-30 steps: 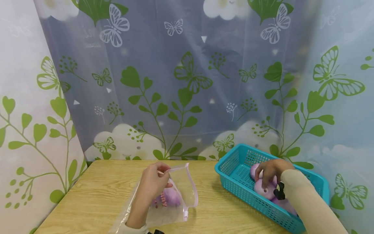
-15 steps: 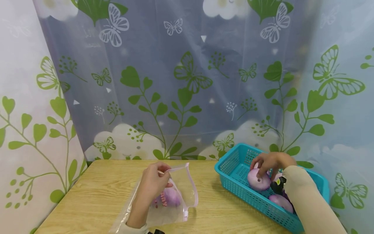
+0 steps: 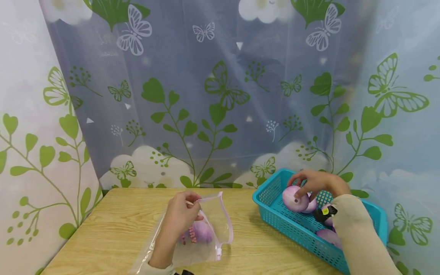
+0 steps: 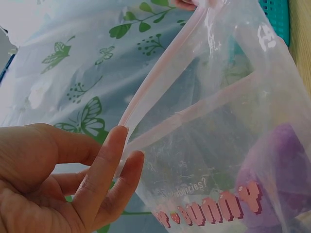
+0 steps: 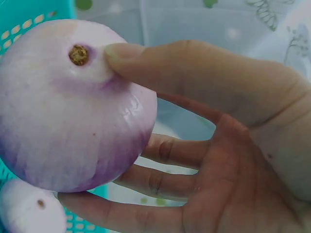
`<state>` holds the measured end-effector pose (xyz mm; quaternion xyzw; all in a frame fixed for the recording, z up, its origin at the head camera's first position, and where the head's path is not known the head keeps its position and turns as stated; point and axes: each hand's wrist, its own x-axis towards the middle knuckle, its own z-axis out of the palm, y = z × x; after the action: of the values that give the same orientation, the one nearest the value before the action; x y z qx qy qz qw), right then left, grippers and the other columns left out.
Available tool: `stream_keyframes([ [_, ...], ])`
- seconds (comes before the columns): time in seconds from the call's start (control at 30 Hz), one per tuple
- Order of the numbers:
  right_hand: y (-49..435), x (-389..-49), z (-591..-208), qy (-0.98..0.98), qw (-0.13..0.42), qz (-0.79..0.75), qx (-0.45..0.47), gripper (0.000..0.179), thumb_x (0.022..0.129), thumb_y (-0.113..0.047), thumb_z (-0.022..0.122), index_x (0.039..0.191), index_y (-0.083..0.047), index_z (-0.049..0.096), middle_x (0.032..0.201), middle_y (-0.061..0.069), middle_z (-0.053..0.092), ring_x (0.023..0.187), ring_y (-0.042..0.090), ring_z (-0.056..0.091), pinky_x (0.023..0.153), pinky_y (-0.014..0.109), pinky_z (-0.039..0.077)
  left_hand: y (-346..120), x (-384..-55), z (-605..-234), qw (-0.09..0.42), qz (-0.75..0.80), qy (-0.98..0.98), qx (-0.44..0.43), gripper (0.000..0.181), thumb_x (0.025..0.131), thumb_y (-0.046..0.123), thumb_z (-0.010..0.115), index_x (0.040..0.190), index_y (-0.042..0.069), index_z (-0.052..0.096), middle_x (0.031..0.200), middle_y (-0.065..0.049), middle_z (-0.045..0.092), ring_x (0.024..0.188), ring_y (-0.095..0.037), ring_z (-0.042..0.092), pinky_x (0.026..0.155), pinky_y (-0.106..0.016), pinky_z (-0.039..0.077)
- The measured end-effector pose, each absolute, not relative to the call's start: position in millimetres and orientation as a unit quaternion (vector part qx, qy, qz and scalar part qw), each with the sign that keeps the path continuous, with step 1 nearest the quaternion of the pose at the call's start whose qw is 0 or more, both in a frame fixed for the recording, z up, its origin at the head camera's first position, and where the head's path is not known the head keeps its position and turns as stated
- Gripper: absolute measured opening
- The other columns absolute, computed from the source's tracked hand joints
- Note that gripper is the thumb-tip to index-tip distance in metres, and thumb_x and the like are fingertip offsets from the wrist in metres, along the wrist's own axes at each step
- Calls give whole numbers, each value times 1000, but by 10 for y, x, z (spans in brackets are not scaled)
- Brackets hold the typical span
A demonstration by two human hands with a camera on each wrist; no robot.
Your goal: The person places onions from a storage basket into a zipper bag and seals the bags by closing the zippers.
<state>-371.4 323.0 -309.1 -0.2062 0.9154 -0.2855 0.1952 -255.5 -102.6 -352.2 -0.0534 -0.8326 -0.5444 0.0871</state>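
My left hand (image 3: 182, 214) pinches the pink-edged rim of a clear zip bag (image 3: 220, 214), whose mouth stands open toward the right. Through the plastic a purple onion (image 3: 203, 231) shows, behind pink "BUNNY" lettering (image 4: 221, 206). My right hand (image 3: 314, 184) grips a pale purple onion (image 5: 73, 116) above the left part of a turquoise basket (image 3: 275, 217). The thumb presses beside its brown root end, while the other fingers reach round behind it. Below the held onion lies another onion (image 5: 31, 208) in the basket.
More onions, one of them low at the front (image 3: 329, 237), lie in the basket, partly covered by the right forearm. Bag and basket share a wooden table (image 3: 120, 225), basket to the right. A patterned curtain (image 3: 220, 114) hangs behind and on both sides.
My right hand has lifted the onion and carried it leftward and up inside the basket, away from the other onions. The left hand and the bag have stayed in place.
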Motion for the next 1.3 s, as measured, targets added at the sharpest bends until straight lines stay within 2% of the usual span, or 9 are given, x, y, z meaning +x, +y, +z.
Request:
stream_keyframes([
  [0.27, 2981, -3593, -2929, 907, 153, -293, -261, 45, 89, -14, 77, 130, -2, 64, 110, 15, 59, 85, 20, 65, 70, 36, 65, -1024, -2542, -3516, 87, -544, -833, -55, 21, 93, -2, 58, 111, -6, 69, 103, -20, 67, 60, -13, 69, 61, -33, 66],
  [0.4, 2864, -3544, -2900, 904, 126, -284, -295, 41, 88, -16, 79, 127, -6, 67, 110, 13, 62, 82, 19, 65, 68, 32, 61, -1024, -2541, -3516, 87, -543, -834, -55, 21, 93, -2, 59, 112, -6, 68, 101, -20, 67, 60, -14, 69, 60, -34, 66],
  [0.57, 2723, -3522, -2927, 899, 98, -268, -332, 39, 87, -19, 80, 124, -9, 69, 110, 12, 66, 89, 22, 67, 69, 29, 59, -1018, -2546, -3516, 86, -543, -833, -53, 21, 93, -2, 59, 112, -6, 69, 102, -20, 67, 60, -13, 69, 61, -34, 66],
  [0.73, 2556, -3495, -2985, 890, 96, -276, -349, 39, 86, -15, 80, 123, -8, 70, 114, 15, 66, 95, 23, 66, 73, 30, 60, -1009, -2548, -3520, 88, -543, -833, -55, 21, 93, -2, 59, 111, -6, 69, 101, -20, 67, 59, -13, 69, 59, -34, 66],
  [1.0, 2297, -3425, -3071, 895, 91, -272, -341, 40, 85, -18, 80, 124, -15, 71, 114, 9, 67, 101, 25, 66, 74, 30, 59, -1000, -2549, -3527, 89, -541, -834, -64, 22, 92, -3, 59, 112, -7, 69, 101, -20, 68, 59, -13, 69, 57, -33, 65],
  [1.3, 2064, -3376, -3180, 870, 56, -277, -404, 40, 87, -18, 79, 125, -10, 71, 115, 9, 70, 101, 24, 67, 81, 30, 60, -986, -2539, -3530, 88, -543, -832, -70, 23, 92, -4, 59, 111, -7, 69, 102, -21, 68, 60, -13, 69, 58, -33, 65],
])
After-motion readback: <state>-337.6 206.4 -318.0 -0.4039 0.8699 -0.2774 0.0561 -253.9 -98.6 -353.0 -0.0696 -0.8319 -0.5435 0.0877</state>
